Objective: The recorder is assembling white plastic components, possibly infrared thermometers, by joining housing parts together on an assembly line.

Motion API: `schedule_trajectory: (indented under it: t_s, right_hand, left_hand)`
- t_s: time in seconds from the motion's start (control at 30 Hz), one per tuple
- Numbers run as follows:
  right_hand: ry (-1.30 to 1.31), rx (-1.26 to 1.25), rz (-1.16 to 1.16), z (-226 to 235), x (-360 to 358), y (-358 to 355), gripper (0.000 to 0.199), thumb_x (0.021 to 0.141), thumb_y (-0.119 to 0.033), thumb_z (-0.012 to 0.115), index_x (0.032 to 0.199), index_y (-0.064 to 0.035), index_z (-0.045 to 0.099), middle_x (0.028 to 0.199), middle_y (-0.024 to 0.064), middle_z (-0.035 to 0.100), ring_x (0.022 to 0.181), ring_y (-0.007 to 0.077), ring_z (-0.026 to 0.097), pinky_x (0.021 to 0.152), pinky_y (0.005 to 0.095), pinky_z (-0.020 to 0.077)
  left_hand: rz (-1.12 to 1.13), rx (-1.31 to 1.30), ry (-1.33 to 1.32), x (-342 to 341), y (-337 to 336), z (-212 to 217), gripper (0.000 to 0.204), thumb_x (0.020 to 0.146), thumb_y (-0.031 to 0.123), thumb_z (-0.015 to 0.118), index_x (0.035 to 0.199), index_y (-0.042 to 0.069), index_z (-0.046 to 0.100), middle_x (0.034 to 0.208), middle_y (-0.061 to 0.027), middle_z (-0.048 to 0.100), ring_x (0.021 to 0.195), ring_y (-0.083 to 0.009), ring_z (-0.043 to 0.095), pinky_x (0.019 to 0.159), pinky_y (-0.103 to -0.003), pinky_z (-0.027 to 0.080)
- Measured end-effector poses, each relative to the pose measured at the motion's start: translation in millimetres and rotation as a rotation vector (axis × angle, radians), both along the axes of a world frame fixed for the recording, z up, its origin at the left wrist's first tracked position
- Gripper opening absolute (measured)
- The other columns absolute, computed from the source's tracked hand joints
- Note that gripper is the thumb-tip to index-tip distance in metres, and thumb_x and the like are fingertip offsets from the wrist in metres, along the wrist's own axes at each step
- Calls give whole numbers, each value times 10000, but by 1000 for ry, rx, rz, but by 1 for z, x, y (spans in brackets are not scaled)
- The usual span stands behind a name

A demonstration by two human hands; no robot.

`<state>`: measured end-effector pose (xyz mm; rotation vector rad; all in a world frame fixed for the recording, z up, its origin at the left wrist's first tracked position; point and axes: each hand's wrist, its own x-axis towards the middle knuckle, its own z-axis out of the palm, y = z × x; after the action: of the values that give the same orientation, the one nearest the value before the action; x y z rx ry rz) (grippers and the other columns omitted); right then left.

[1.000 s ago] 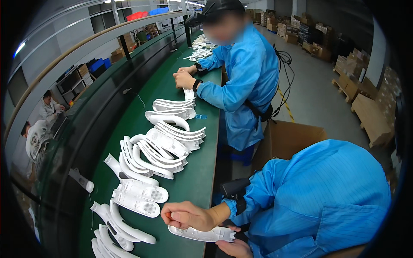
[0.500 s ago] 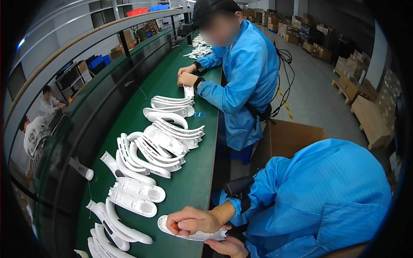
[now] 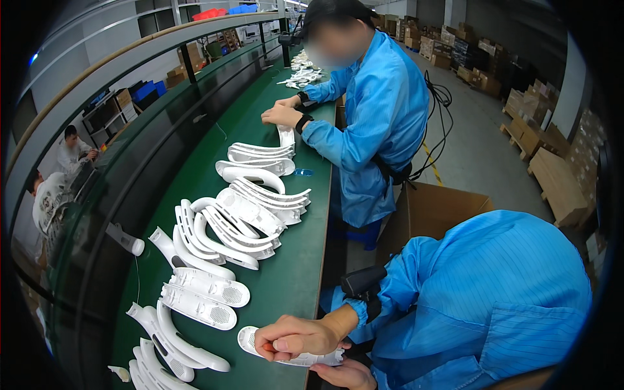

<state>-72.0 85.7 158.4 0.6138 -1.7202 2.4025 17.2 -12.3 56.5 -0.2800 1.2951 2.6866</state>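
Observation:
A white curved plastic shell (image 3: 247, 338) with a perforated rounded end lies across the bench's near edge. Over it my right hand (image 3: 296, 338) is closed in a fist around a small orange object (image 3: 268, 347), mostly hidden by the fingers. From below, my left hand (image 3: 344, 375) grips the shell's other end, thumb near its edge. Two similar shells (image 3: 198, 305), inner sides up, lie just beyond. More white curved shells (image 3: 179, 341) rest to the left of my hands.
Piles of white shells (image 3: 227, 224) run along the green bench (image 3: 289, 260). A co-worker in a blue coat (image 3: 383, 123) handles a white part farther up. An open cardboard box (image 3: 442, 205) stands beside the bench. A white cylinder (image 3: 127, 239) hangs at the dark rail.
My right fist has shifted slightly right and down along the shell. My left hand barely moves. The co-worker's hands have moved a little left.

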Motion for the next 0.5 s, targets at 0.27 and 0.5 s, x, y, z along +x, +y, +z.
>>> schedule_trajectory:
  t_s: [0.27, 0.5]
  right_hand:
    - [156, 136, -55, 1, 4, -1, 183, 874, -181, 411, 834, -19, 484, 665, 32, 465, 563, 129, 410, 531, 273, 344]
    - [161, 242, -63, 4, 15, -6, 133, 853, -120, 433, 848, -4, 499, 713, 45, 491, 612, 155, 451, 572, 289, 377]
  left_hand:
    - [-35, 37, 24, -10, -2, -4, 496, 997, 375, 361, 1292, -16, 440, 1244, -169, 517, 1055, -284, 528, 927, -412, 421]
    - [-136, 69, 95, -8, -5, 4, 498, 995, 403, 371, 1301, 21, 462, 1296, -136, 512, 1132, -274, 507, 977, -413, 388]
